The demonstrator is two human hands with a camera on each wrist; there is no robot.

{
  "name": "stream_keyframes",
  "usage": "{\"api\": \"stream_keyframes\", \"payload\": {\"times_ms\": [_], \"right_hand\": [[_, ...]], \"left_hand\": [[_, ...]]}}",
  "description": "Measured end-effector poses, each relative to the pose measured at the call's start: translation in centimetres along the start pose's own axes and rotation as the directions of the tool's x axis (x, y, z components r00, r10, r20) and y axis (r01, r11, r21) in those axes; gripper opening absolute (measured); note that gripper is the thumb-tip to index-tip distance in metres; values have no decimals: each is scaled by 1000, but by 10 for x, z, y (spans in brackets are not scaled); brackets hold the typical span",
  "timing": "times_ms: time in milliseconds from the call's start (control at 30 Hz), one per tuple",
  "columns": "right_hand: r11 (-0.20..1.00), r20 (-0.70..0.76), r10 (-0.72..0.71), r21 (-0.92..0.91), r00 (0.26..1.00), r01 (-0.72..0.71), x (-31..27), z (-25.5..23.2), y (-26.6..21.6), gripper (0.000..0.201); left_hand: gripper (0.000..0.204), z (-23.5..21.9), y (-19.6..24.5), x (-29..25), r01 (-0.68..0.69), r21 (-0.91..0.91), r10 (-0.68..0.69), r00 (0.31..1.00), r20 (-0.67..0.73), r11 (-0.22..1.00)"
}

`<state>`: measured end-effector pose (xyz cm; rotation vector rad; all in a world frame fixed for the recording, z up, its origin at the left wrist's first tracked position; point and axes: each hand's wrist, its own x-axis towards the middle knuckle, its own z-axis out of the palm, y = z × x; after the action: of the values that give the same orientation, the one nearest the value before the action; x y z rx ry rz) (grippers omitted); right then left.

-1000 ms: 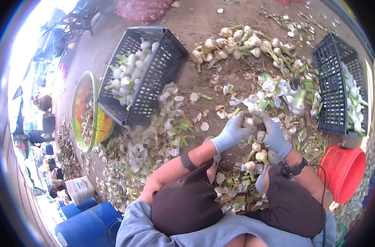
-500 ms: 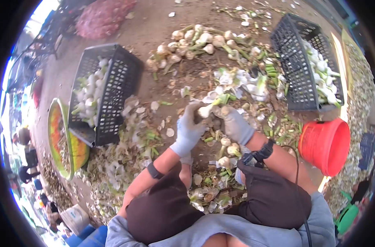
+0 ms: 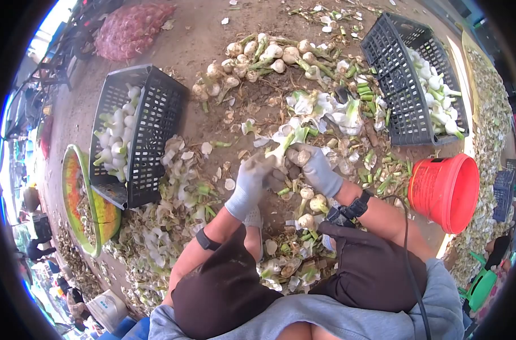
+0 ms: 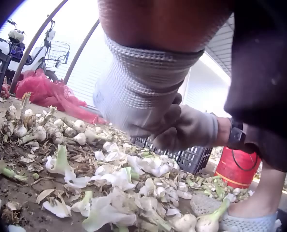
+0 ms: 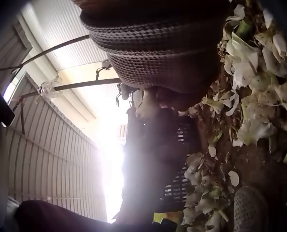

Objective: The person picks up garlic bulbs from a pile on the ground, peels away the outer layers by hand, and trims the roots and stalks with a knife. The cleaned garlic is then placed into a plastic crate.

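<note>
Both hands, in dirty pale work gloves, meet over the ground between the knees. My left hand [image 3: 251,182] grips a white garlic bulb [image 3: 279,153] whose green-tipped leaf sheath spreads upward. From the other side, the curled fingers of my right hand [image 3: 320,170] pinch the same garlic. Gloved fingers hide much of the bulb; a pale part of it shows below the cuff in the right wrist view. In the left wrist view the two hands touch. Several untrimmed garlic bulbs [image 3: 319,204] lie just below the right hand, near the shoes.
Black crates of peeled garlic stand at left [image 3: 158,122] and right [image 3: 394,90]. A garlic heap [image 3: 272,54] lies ahead, with scattered white peels [image 3: 326,107] nearer. There are a red bucket [image 3: 439,187] at right, a yellow-green basin [image 3: 107,218] at left and a red mesh sack [image 3: 130,31] behind.
The head view has swung, so the scene shifted left and then settled. Both hands have stayed together on the garlic, whose leaf sheath now spreads wider between them.
</note>
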<state>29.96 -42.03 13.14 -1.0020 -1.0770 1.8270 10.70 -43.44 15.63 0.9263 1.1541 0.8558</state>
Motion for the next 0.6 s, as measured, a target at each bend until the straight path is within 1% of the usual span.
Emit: {"api": "stream_keyframes", "payload": {"times_ms": [33, 67, 100, 133, 167, 200, 233, 267, 333, 367, 400, 433, 467, 500, 533, 567, 600], "right_hand": [[1000, -1, 0, -1, 1000, 0, 1, 1, 0, 27], [994, 55, 58, 88, 997, -62, 0, 1, 0, 33], [977, 117, 109, 172, 987, -128, 0, 4, -2, 38], [977, 115, 108, 173, 987, -127, -1, 6, -5, 38], [994, 102, 45, 93, 994, -54, -4, 9, -8, 44], [1000, 95, -20, 10, 995, 19, -5, 11, -10, 50], [1000, 94, -21, 11, 995, 20, -4, 11, -9, 50], [999, 110, -44, -1, 993, 44, -2, 11, -7, 52], [998, 127, -66, -11, 990, 68, 2, 8, 2, 55], [999, 110, 26, 18, 994, -28, 4, 6, 8, 51], [991, 95, 119, 50, 988, -124, 4, 7, 8, 48], [991, 93, 120, 52, 988, -125, 3, 8, 8, 48], [998, 58, 22, -62, 998, -19, 1, 8, 7, 42], [980, 34, -79, -179, 996, 84, 0, 9, 5, 35], [980, 33, -79, -179, 996, 83, 0, 5, 4, 35], [807, 110, -311, -495, 944, 323, 3, -4, 2, 29], [481, 259, -483, -720, 837, 501, 4, -3, -7, 23]], "left_hand": [[23, 1, -7, 3, 0, -1, 0, 1000, 1, 1000], [23, 2, -15, 5, -54, 89, 59, 997, -57, 995], [24, 6, -11, 5, -103, 181, 124, 986, -109, 978], [25, 7, -6, 2, -110, 346, 162, 978, -127, 932], [25, 9, -2, 0, -110, 347, 162, 979, -124, 931], [25, 10, 1, -2, -134, 420, 204, 971, -125, 898], [26, 11, 1, -3, -156, 491, 246, 961, -125, 857], [26, 10, 0, -3, -156, 491, 247, 961, -125, 857], [24, 9, -1, -3, -149, 379, 214, 967, -136, 913], [24, 8, -1, -3, -146, 380, 212, 968, -137, 913], [25, 9, 1, -3, -9, 173, 39, 984, -173, 985], [27, 10, 3, -3, 131, -45, -137, 976, -171, 990], [27, 4, 2, -1, 132, -44, -138, 976, -170, 990], [29, -7, 1, 2, 274, -374, -230, 960, 160, 886], [32, -14, -1, 4, 472, -591, -184, 857, 481, 654], [32, -15, -5, 5, 472, -591, -184, 857, 481, 654], [35, -15, -5, 5, 538, -615, -126, 802, 584, 577]]}}
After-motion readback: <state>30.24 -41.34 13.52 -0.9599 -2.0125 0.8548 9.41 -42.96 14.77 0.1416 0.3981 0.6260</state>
